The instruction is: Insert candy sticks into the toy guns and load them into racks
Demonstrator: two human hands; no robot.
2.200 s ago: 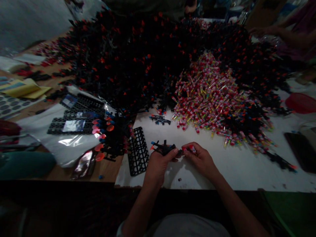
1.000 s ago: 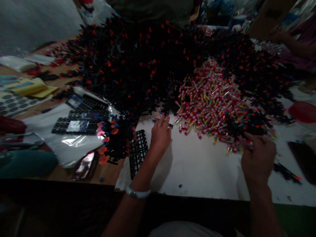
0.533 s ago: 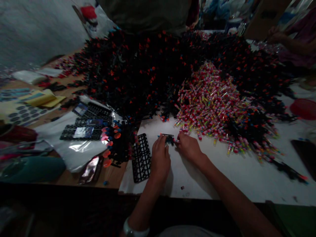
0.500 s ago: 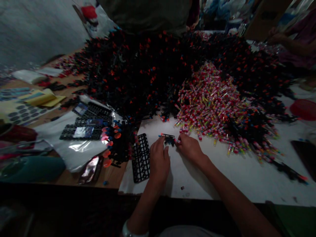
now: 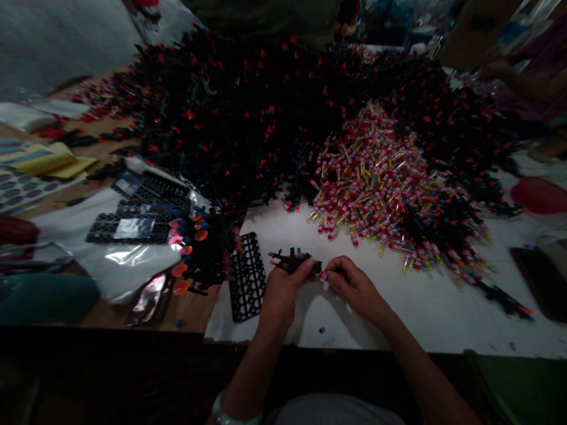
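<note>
My left hand (image 5: 280,295) is closed around a black toy gun (image 5: 289,260) with a blue and orange tip pointing left. At the gun's right end, my right hand (image 5: 357,292) pinches a small pink-and-white tube (image 5: 325,278); whether the tube sits inside the gun cannot be made out. Just left of my left hand lies a black plastic grid frame (image 5: 248,277) on the white tabletop (image 5: 354,327). Beyond both hands rises a heap of small clear tubes (image 5: 374,177) with red and pink ends and bright filling.
A huge pile of black toy guns (image 5: 239,118) covers the back. Grouped guns with orange discs (image 5: 195,248) lie left, beside more frames on a plastic bag (image 5: 115,265). At right are a phone-like dark slab (image 5: 538,283) and a red basket (image 5: 538,195). Other people stand behind the pile.
The toy gun has come closer to me and turned, now gripped under my left thumb. My right hand has moved slightly right and nearer, with the tube in its fingertips. The view has shifted slightly.
</note>
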